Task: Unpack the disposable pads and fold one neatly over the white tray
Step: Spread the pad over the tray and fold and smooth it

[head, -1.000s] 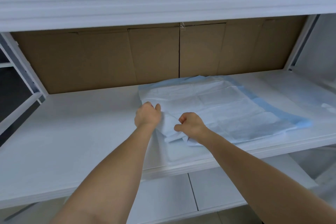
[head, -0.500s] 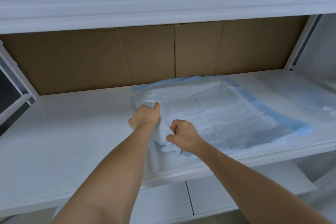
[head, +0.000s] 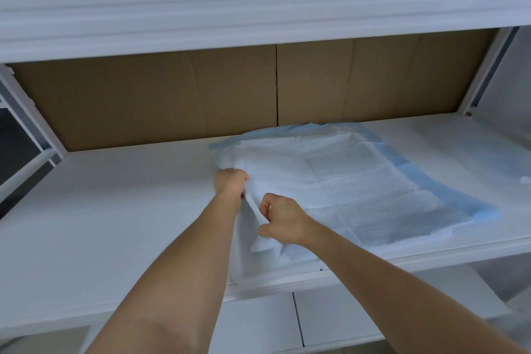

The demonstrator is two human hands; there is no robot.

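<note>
The disposable pad [head: 344,187] lies spread on the white shelf [head: 100,224], right of the middle, its quilted white face up and a blue border showing along its far edge and down its right side to a blue corner near the shelf's front lip. Square fold creases cross the white face. Its near left part is bunched and lifted where both hands meet it, and a loose white flap hangs down from there over the front edge of the shelf. The left hand [head: 231,183] is curled round the pad's left edge, knuckles up, gripping the gathered material. The right hand [head: 283,221], just beside it and nearer the camera, pinches a raised ridge of the same pad between thumb and bent fingers. Both bare forearms reach up from the bottom of the view and nearly touch at the wrists. The shelf is a wide white board; whether it is the white tray of the task cannot be told. Behind the pad, brown cardboard [head: 201,100] lines the back of the bay, with a vertical seam just above the pad's far edge. A thick white upper shelf [head: 258,3] spans the top. At the far right of the shelf lies a small crumpled white scrap [head: 525,180]. Below the front lip, a lower white shelf [head: 344,316] shows.
</note>
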